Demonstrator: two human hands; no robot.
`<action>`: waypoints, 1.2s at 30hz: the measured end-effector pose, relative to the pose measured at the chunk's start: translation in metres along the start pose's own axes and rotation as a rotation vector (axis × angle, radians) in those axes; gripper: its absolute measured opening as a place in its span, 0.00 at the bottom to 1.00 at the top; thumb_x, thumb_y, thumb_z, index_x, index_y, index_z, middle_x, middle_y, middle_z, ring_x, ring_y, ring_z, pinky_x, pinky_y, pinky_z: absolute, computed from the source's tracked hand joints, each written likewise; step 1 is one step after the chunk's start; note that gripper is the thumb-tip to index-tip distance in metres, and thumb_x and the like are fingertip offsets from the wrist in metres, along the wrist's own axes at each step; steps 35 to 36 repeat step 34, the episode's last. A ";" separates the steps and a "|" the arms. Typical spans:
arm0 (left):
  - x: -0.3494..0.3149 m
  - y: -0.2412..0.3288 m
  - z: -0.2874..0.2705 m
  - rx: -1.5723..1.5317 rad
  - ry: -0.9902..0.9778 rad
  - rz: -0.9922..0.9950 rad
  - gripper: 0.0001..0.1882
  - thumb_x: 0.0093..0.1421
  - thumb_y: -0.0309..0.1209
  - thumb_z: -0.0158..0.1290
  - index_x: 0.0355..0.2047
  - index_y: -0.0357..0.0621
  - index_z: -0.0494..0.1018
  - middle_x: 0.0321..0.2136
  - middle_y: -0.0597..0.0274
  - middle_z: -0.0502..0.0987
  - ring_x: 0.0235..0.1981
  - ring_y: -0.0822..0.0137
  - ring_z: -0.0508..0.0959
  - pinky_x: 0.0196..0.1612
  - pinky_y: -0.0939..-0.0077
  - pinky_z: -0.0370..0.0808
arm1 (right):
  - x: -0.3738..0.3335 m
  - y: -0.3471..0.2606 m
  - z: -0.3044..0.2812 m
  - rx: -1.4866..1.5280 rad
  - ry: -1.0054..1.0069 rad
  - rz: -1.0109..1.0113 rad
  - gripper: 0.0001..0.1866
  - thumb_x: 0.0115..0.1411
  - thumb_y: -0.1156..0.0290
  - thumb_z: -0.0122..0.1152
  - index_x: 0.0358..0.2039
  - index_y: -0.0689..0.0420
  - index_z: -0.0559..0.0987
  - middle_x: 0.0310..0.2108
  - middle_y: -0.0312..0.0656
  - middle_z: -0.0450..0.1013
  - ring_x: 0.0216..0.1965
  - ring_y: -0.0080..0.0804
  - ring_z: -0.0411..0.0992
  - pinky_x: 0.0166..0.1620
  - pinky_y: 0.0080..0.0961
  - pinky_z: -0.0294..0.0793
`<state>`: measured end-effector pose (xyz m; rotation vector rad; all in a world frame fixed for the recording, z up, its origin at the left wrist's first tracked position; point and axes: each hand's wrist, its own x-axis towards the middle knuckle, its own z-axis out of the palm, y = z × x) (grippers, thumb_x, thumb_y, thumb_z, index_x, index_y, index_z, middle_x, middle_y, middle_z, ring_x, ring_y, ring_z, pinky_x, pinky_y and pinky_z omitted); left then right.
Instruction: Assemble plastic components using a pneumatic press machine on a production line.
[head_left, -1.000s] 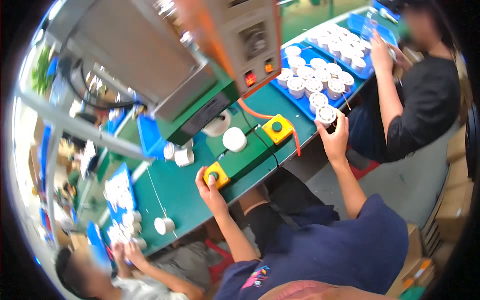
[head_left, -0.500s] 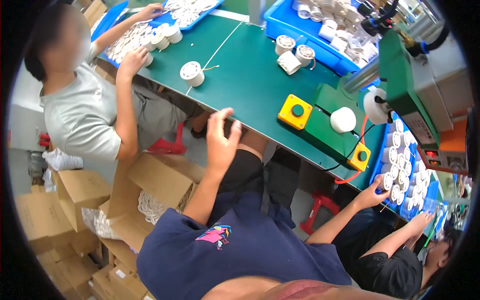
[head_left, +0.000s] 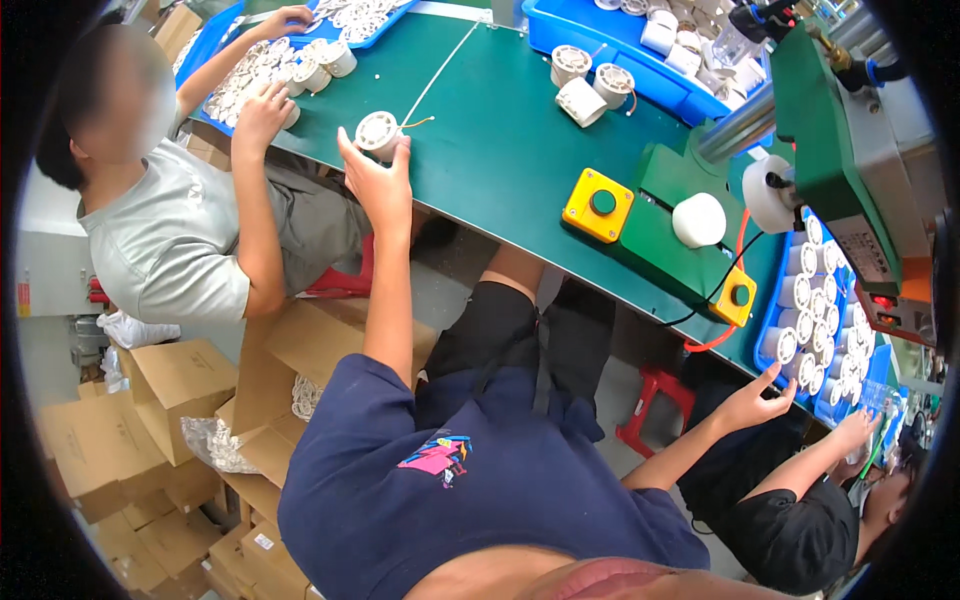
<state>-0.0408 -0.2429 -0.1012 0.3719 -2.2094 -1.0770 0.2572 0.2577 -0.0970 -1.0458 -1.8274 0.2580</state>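
My left hand (head_left: 380, 180) reaches over the table's near edge, thumb and fingers on opposite sides of a white cylindrical housing (head_left: 377, 132). This housing stands upright, with a slotted round top and a thin wire trailing right. At the right, my right hand (head_left: 752, 405) is beside the edge of a blue tray (head_left: 765, 325), fingers apart and nothing held. White cylindrical housings (head_left: 797, 325) fill that tray in rows. Between my hands stands a green press (head_left: 655, 235) with a white round seat (head_left: 698, 220) and two yellow button boxes (head_left: 598, 205).
Three more housings (head_left: 585, 90) lie near a blue bin (head_left: 625, 55) of white parts. A co-worker (head_left: 170, 230) sits at the left by trays of small white pieces; another person (head_left: 790, 520) works at the right. Cardboard boxes (head_left: 110, 420) and a red stool (head_left: 655, 405) stand below.
My left hand has moved forward and left from the table edge to the wired housing. My right hand has let go of a housing at the tray. The view has shifted slightly.
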 end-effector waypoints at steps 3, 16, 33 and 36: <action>-0.004 0.007 0.005 -0.062 -0.058 0.066 0.50 0.58 0.39 0.69 0.71 0.35 0.51 0.58 0.36 0.70 0.61 0.40 0.70 0.66 0.50 0.61 | 0.000 -0.005 -0.004 0.014 0.050 -0.012 0.31 0.67 0.52 0.66 0.56 0.69 0.76 0.56 0.57 0.71 0.58 0.50 0.69 0.64 0.42 0.67; -0.065 0.165 0.003 -0.417 -0.515 0.218 0.49 0.58 0.31 0.70 0.72 0.36 0.52 0.53 0.47 0.77 0.57 0.58 0.76 0.62 0.65 0.69 | -0.028 -0.077 0.003 0.313 -0.060 -0.004 0.13 0.71 0.73 0.59 0.51 0.67 0.76 0.52 0.47 0.74 0.56 0.37 0.72 0.64 0.34 0.67; -0.138 0.251 0.076 -0.604 -0.935 0.491 0.50 0.55 0.31 0.71 0.71 0.39 0.52 0.51 0.44 0.79 0.55 0.53 0.80 0.57 0.63 0.74 | -0.058 -0.118 0.052 0.313 -0.181 -0.177 0.21 0.63 0.67 0.64 0.55 0.61 0.74 0.55 0.51 0.70 0.58 0.51 0.67 0.64 0.46 0.62; -0.137 0.251 0.078 -0.605 -0.991 0.465 0.51 0.56 0.32 0.71 0.72 0.40 0.50 0.55 0.45 0.77 0.57 0.52 0.79 0.58 0.62 0.74 | -0.058 -0.116 0.053 0.300 -0.180 -0.207 0.22 0.63 0.66 0.64 0.56 0.61 0.74 0.55 0.51 0.70 0.58 0.51 0.66 0.65 0.47 0.61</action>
